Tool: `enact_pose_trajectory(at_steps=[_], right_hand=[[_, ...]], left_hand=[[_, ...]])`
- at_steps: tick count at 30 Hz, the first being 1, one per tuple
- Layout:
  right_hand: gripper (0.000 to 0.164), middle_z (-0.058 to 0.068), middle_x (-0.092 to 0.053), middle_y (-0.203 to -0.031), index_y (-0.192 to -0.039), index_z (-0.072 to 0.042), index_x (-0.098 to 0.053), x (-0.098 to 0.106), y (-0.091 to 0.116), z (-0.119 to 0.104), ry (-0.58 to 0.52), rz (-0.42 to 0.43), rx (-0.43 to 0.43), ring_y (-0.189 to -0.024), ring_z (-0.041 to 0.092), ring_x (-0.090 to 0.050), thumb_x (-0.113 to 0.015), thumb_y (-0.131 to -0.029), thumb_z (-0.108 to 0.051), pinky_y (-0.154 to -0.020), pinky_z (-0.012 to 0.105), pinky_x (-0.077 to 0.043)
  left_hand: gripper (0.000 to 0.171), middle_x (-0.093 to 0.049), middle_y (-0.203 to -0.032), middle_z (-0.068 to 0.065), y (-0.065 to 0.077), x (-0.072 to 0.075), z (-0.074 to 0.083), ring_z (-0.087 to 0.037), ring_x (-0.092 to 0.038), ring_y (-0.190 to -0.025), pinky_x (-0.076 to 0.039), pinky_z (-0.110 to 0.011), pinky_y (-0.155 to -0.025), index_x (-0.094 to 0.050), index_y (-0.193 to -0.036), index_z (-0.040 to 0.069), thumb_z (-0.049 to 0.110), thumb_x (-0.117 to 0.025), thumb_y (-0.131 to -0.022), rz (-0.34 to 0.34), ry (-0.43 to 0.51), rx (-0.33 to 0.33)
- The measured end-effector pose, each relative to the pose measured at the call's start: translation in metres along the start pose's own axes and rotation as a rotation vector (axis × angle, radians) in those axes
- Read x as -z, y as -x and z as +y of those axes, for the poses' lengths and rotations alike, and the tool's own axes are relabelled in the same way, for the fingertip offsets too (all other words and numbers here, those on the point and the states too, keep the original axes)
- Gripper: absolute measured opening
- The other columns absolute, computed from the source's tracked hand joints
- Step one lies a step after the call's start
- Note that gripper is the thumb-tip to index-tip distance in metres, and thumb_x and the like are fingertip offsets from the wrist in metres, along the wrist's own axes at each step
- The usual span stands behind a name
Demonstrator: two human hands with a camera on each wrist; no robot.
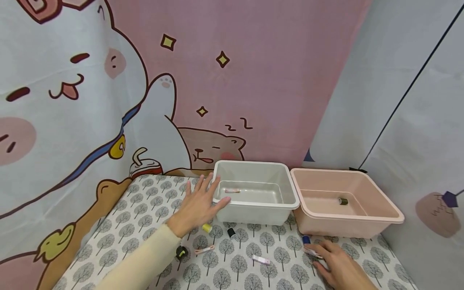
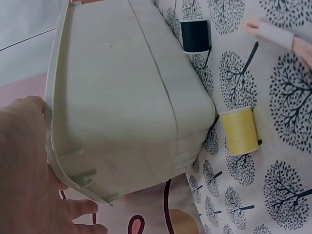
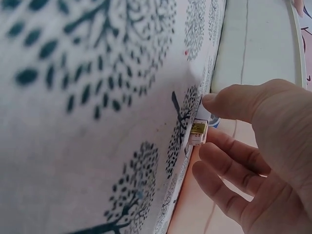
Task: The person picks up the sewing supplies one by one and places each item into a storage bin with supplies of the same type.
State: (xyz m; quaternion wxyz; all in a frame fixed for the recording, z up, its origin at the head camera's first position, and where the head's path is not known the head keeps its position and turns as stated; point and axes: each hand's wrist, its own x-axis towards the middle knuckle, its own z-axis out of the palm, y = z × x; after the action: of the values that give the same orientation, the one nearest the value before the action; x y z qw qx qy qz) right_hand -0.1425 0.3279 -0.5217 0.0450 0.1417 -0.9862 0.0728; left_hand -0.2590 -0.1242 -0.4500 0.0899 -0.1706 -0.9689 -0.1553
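Note:
My left hand [image 1: 197, 205] touches the left rim of the light grey bin [image 1: 253, 213], its fingers spread and straight. In the left wrist view, the fingertips [image 2: 83, 207] show beside the rim. My right hand [image 1: 340, 264] is low over the table by a small pink-and-white item [image 1: 312, 253] resembling nail clippers. In the right wrist view, the thumb and fingers stand apart around the item's end [image 3: 198, 131]; no firm pinch shows. Just beyond lies a blue thread spool [image 1: 306, 240]. A similar pink item [image 1: 232, 190] lies inside the grey bin.
To the right, a pink bin [image 1: 337, 225] holds an olive spool [image 1: 342, 201]. On the tree-print cloth lie a yellow spool [image 1: 207, 228], a black spool [image 1: 231, 233], a small black-and-green item [image 1: 181, 252] and two more clipper-like pieces, one pink [image 1: 204, 249], one pale [image 1: 261, 260].

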Motion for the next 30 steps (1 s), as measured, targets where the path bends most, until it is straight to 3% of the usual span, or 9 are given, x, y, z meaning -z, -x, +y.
enact_pose_trajectory(at_steps=[6, 10, 16, 24, 30], right_hand=[[0.042, 0.002, -0.078, -0.131, -0.133, -0.031, -0.085, 0.0, 0.0, -0.001, -0.019, 0.031, 0.023, -0.116, 0.022, -0.075, -0.099, -0.094, -0.022, -0.096, 0.054, -0.071], [0.043, -0.003, -0.078, -0.125, -0.129, -0.034, -0.085, -0.001, -0.001, -0.002, 0.005, 0.053, 0.036, -0.111, 0.017, -0.075, -0.1, -0.092, -0.019, -0.092, 0.048, -0.071], [0.043, -0.007, -0.077, -0.121, -0.126, -0.038, -0.085, -0.002, -0.003, -0.002, 0.024, 0.05, 0.032, -0.106, 0.012, -0.074, -0.1, -0.091, -0.018, -0.088, 0.043, -0.07], [0.041, -0.008, -0.076, -0.117, -0.12, -0.039, -0.086, -0.003, -0.005, -0.003, 0.014, 0.027, -0.016, -0.094, 0.004, -0.061, -0.098, -0.091, -0.013, -0.074, 0.028, -0.059], [0.046, -0.006, -0.077, -0.113, -0.118, -0.033, -0.085, -0.006, -0.005, 0.001, -0.053, 0.088, 0.048, -0.084, -0.004, -0.055, -0.098, -0.086, -0.003, -0.068, 0.022, -0.055]], left_hand=[[0.101, -0.015, -0.196, -0.014, -0.006, 0.001, 0.0, -0.048, -0.015, -0.183, -0.008, -0.087, -0.141, -0.026, -0.187, 0.019, 0.087, -0.034, -0.113, -0.011, -0.002, 0.003], [0.102, -0.015, -0.197, -0.013, -0.011, 0.003, -0.003, -0.048, -0.015, -0.183, -0.005, -0.086, -0.141, -0.024, -0.188, 0.017, 0.087, -0.033, -0.114, -0.024, -0.016, 0.004], [0.103, -0.007, -0.197, -0.009, -0.022, 0.009, -0.006, -0.045, -0.006, -0.184, 0.0, -0.084, -0.142, -0.014, -0.189, 0.02, 0.089, -0.028, -0.113, -0.089, -0.052, 0.01], [0.111, -0.003, -0.197, -0.006, -0.029, 0.009, -0.009, -0.04, 0.0, -0.185, 0.004, -0.08, -0.144, -0.009, -0.189, 0.02, 0.095, -0.024, -0.108, -0.139, -0.047, 0.025], [0.113, 0.0, -0.197, -0.004, -0.03, 0.009, -0.01, -0.038, 0.003, -0.185, 0.004, -0.08, -0.144, -0.009, -0.189, 0.018, 0.095, -0.022, -0.108, -0.148, -0.045, 0.025]])
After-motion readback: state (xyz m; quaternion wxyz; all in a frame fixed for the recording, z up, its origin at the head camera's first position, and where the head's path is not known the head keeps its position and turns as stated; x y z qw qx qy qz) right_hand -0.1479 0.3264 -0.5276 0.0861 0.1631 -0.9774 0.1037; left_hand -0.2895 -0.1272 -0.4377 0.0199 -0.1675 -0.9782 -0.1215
